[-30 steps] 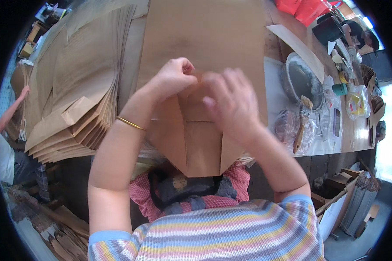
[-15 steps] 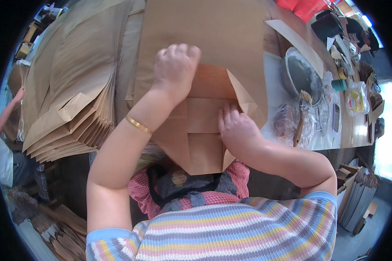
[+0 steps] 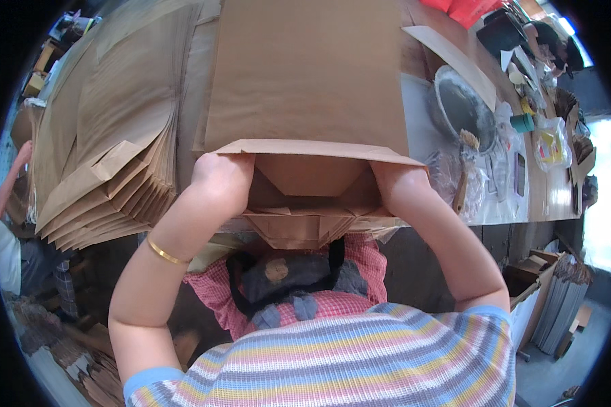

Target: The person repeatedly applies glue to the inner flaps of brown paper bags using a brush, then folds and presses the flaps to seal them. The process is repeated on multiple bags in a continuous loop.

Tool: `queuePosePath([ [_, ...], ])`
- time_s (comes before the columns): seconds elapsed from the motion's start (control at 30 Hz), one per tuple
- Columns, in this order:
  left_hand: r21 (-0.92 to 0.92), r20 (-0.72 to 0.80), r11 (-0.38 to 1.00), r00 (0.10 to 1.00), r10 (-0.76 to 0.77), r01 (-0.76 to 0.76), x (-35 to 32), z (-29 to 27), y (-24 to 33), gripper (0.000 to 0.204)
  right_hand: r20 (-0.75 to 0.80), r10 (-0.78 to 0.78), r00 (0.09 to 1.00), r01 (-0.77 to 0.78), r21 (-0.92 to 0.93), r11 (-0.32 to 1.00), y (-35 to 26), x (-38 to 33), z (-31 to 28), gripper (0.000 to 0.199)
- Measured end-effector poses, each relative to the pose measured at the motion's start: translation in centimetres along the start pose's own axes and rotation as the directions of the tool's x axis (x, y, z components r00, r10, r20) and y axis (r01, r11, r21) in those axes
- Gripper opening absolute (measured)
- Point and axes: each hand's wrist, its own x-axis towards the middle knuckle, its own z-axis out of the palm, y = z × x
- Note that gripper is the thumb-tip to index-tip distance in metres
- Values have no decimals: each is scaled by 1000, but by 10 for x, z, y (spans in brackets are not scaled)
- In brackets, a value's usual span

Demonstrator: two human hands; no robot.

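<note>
A large brown paper bag [image 3: 305, 81] lies in front of me, its near end spread into a wide mouth with a folded flap standing along the far edge. At the left corner of the mouth, my left hand [image 3: 224, 178] reaches in under the flap. My right hand [image 3: 399, 186] does the same at the right corner. The paper hides the fingers of both, so their grip does not show. Between them the bag's inside is visible, and its near folded lip [image 3: 295, 230] hangs over the table edge toward my apron.
Left of the bag lies a fanned stack of brown paper bags [image 3: 108, 183]. To the right are a grey basin [image 3: 465, 112], a brush [image 3: 465, 163], clear plastic bags and a phone [image 3: 520, 173]. Another person's arm [image 3: 10, 180] shows at far left, bundled stacks [image 3: 560, 305] at lower right.
The bag's near end has gone from folded flat with an angled opening to a wide mouth. My left hand came down and nearer to the left corner; my right hand moved right, into the other.
</note>
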Motion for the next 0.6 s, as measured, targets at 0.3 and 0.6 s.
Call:
queuePosePath([
  [0.3, -614, -261, 743, 957, 128, -267, 10, 28, -39, 47, 332, -384, 862, 151, 554, 819, 4, 37, -42, 37],
  [0.6, -463, -210, 789, 915, 344, -403, 10, 17, -52, 50, 223, -52, 973, -82, 550, 831, -9, 47, -35, 11],
])
